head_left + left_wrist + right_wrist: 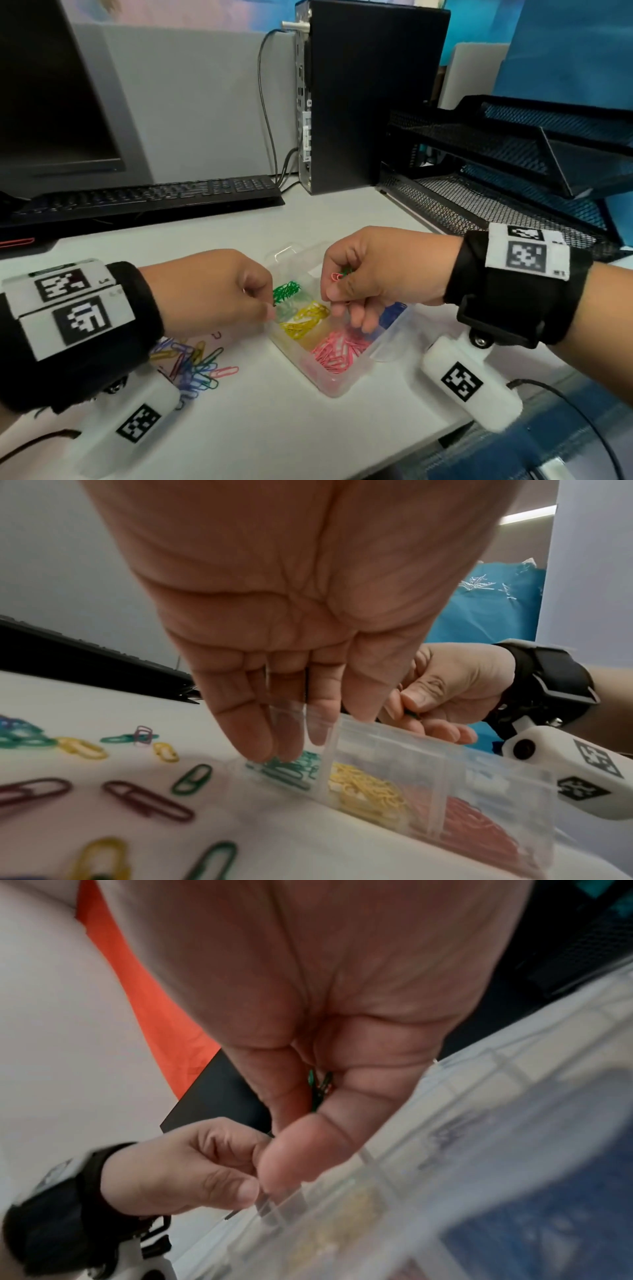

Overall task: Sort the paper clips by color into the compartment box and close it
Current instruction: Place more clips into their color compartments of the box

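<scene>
A clear compartment box (329,387) lies open on the white desk, with green clips (287,291), yellow clips (305,318), pink clips (339,349) and blue clips (394,311) in separate sections. My left hand (270,308) reaches into the green section, thumb against fingertips, pinching a green clip there (274,761). My right hand (337,291) hovers over the box's middle and pinches a pink and a green clip (339,275) between thumb and fingers; these held clips (320,1088) are mostly hidden in its grip. A loose pile of mixed clips (195,363) lies left of the box.
A black keyboard (147,198) and monitor (51,102) stand at the back left, a computer tower (359,96) behind the box, and a black mesh tray (513,164) at the right. A cable (565,404) runs over the desk's front right edge.
</scene>
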Demonstrator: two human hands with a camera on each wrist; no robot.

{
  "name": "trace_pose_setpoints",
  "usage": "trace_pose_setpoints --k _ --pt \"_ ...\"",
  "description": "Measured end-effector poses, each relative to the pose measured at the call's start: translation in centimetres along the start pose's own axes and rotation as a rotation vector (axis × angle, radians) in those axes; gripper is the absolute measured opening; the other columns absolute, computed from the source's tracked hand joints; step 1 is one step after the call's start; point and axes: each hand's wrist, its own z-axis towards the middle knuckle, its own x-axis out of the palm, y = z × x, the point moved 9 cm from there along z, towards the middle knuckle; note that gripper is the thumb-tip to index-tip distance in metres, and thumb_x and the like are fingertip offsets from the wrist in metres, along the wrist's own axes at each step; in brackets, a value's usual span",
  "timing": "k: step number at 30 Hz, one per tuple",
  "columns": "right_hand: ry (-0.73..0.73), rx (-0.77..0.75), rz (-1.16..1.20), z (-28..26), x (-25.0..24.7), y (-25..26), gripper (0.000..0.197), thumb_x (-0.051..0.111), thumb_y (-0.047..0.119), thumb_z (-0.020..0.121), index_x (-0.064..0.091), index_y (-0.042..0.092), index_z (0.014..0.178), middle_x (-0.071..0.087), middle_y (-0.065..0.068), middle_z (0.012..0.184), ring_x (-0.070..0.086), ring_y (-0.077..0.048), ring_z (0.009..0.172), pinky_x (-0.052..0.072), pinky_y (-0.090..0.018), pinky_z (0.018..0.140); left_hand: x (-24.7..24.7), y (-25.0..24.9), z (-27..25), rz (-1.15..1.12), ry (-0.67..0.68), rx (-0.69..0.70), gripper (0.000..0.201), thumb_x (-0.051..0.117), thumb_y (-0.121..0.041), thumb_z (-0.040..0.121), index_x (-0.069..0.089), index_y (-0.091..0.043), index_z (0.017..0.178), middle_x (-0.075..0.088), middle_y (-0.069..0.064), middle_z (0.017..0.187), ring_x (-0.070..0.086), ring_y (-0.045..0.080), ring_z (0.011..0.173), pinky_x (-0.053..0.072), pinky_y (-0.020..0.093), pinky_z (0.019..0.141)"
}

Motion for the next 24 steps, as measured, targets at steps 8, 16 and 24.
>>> trace_pose_setpoints --k 8,16,24 --pt "0.12 0.047 0.159 -0.6 1.2 -0.1 0.008 0.055 -0.004 0.093 0.061 0.0 0.095 0.065 -0.017 0.077 0.062 -0.014 0.051 0.053 -0.022 0.046 -2.2 -0.7 -1.5 -0.009 -0.162 0.049 0.004 0.067 -0.033 0.083 0.07 -0.03 0.082 0.062 -0.03 0.081 0.059 -0.006 0.071 0.043 0.008 0.061" --pt "0.21 0.046 0.248 -0.8 3.0 0.1 0.02 0.061 -0.009 0.085 0.064 0.01 0.081 0.065 -0.017 0.078 0.063 -0.013 0.052 0.054 -0.019 0.047 -1.6 -6.2 -1.2 -0.215 -0.142 0.139 0.022 0.065 -0.038 0.084 0.068 -0.019 0.075 0.067 -0.002 0.065 0.062 0.012 0.062 0.056 0.036 0.064" --pt "0.185 0.116 0.435 -1.4 2.8 -0.5 0.043 0.048 -0.011 0.07 0.055 -0.01 0.113 0.064 -0.026 0.091 0.069 -0.02 0.061 0.06 -0.026 0.057 -0.9 -6.3 -0.5 -0.132 -0.192 0.126 0.007 0.071 -0.025 0.077 0.066 -0.02 0.075 0.06 -0.008 0.058 0.049 0.001 0.049 0.043 0.022 0.054"
